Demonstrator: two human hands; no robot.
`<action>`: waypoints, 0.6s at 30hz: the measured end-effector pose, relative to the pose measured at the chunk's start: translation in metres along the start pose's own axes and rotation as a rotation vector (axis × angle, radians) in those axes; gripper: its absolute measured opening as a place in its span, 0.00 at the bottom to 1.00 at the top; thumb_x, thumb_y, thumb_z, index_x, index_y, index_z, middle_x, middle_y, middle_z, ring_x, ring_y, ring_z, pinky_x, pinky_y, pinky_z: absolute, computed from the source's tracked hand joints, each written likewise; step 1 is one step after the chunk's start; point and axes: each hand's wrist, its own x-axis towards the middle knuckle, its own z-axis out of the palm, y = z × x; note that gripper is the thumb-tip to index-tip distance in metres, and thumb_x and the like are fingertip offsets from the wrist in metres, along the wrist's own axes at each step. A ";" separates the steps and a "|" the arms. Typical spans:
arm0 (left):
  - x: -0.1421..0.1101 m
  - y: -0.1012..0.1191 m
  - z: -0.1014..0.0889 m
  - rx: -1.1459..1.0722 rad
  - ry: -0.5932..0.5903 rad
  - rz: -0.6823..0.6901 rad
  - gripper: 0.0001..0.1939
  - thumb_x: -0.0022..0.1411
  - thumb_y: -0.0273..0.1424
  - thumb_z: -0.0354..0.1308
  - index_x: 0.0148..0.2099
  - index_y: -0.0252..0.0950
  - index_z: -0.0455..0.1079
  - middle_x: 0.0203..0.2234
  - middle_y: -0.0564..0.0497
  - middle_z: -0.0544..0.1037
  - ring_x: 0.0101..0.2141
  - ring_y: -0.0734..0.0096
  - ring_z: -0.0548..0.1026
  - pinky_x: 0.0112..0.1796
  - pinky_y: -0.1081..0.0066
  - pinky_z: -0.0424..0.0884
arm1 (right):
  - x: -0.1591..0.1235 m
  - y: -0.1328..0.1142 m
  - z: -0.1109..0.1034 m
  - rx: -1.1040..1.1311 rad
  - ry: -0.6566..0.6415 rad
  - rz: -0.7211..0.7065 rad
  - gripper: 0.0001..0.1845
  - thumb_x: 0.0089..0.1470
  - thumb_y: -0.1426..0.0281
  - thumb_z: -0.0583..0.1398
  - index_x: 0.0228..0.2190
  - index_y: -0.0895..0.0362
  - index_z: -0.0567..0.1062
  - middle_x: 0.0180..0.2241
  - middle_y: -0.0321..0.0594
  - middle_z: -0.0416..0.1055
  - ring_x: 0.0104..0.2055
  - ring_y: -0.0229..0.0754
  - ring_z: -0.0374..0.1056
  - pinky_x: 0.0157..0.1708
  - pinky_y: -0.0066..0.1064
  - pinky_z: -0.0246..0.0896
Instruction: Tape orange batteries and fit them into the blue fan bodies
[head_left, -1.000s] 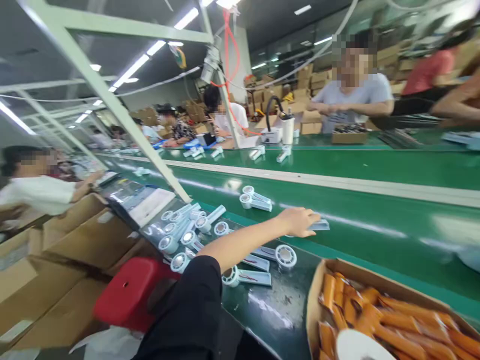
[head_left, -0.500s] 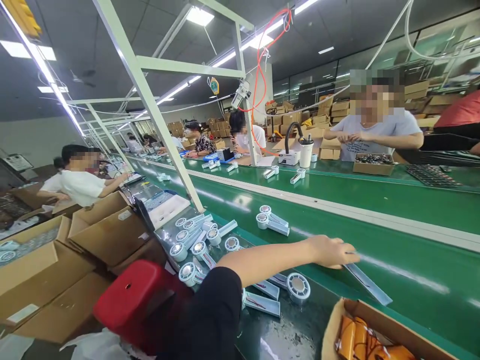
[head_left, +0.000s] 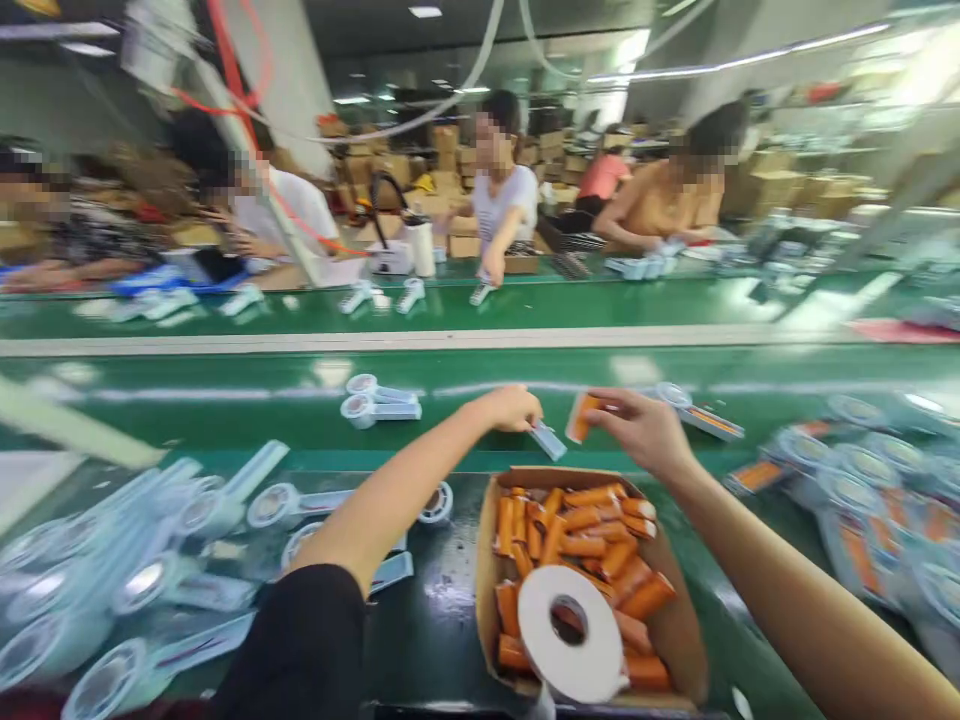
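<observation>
Above near edge of green belt: casing in left hand, orange pack in right

Left hand (head_left: pixel 514 408) has fingers curled over one end of a casing (head_left: pixel 549 440); fingertip contact hidden. Casing is pale blue, handle narrow and straight-sided, slanting down to the right; its other end is covered by the hand. Cannot tell if it touches the belt (head_left: pixel 525 365). Right hand (head_left: pixel 649 430) pinches a pack (head_left: pixel 581 417) between thumb and fingers: orange, blocky, whitish along the left side, tilted. Pack and casing near each other, gap between.

Edges: box (head_left: pixel 684 630) sits on the dark surface (head_left: pixel 427 620) just below both hands, far rim close to the belt's near edge. Holds orange packs (head_left: pixel 585 545), white roll (head_left: pixel 536 620) on top.

Room: bare belt from the hands out to the pale strip (head_left: pixel 450 342). Gap also between left hand and a casing pair (head_left: pixel 394 411). Tighter on the right: loaded casing (head_left: pixel 720 428) just beside right hand, heap (head_left: pixel 855 490) past the forearm. More casings (head_left: pixel 214 510) crowd the left of the surface.
</observation>
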 end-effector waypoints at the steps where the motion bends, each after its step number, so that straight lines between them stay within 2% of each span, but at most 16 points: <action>1: 0.005 -0.007 0.003 -0.045 0.017 -0.005 0.06 0.61 0.24 0.64 0.35 0.40 0.81 0.39 0.52 0.86 0.42 0.66 0.82 0.50 0.70 0.74 | -0.005 0.006 -0.007 -0.042 -0.039 0.024 0.11 0.65 0.66 0.67 0.47 0.56 0.83 0.42 0.42 0.84 0.40 0.44 0.80 0.42 0.35 0.79; 4: 0.011 -0.022 0.008 -0.153 0.066 -0.066 0.10 0.69 0.31 0.57 0.40 0.41 0.81 0.36 0.53 0.86 0.37 0.67 0.82 0.40 0.73 0.73 | -0.003 0.015 -0.002 -0.128 -0.147 0.057 0.12 0.62 0.71 0.66 0.47 0.54 0.86 0.37 0.39 0.87 0.36 0.43 0.82 0.39 0.30 0.77; 7: 0.010 -0.024 0.011 -0.219 0.099 -0.153 0.12 0.71 0.35 0.53 0.44 0.42 0.80 0.36 0.53 0.85 0.37 0.67 0.81 0.38 0.72 0.71 | 0.007 0.017 0.015 -0.220 -0.217 0.070 0.14 0.61 0.74 0.66 0.47 0.55 0.86 0.38 0.40 0.87 0.36 0.42 0.82 0.39 0.29 0.77; 11: 0.017 -0.019 0.014 -0.275 0.104 -0.242 0.12 0.72 0.38 0.55 0.46 0.43 0.79 0.38 0.53 0.85 0.41 0.66 0.81 0.42 0.71 0.72 | 0.014 0.013 0.018 -0.393 -0.340 0.071 0.16 0.64 0.73 0.66 0.52 0.53 0.84 0.41 0.41 0.87 0.40 0.44 0.83 0.43 0.31 0.76; 18: 0.033 -0.009 0.011 -0.346 0.103 -0.323 0.16 0.75 0.43 0.59 0.50 0.35 0.78 0.46 0.46 0.83 0.48 0.61 0.80 0.54 0.56 0.74 | 0.022 -0.009 0.008 -0.752 -0.556 0.076 0.17 0.68 0.64 0.63 0.54 0.54 0.82 0.44 0.50 0.85 0.50 0.57 0.81 0.48 0.38 0.71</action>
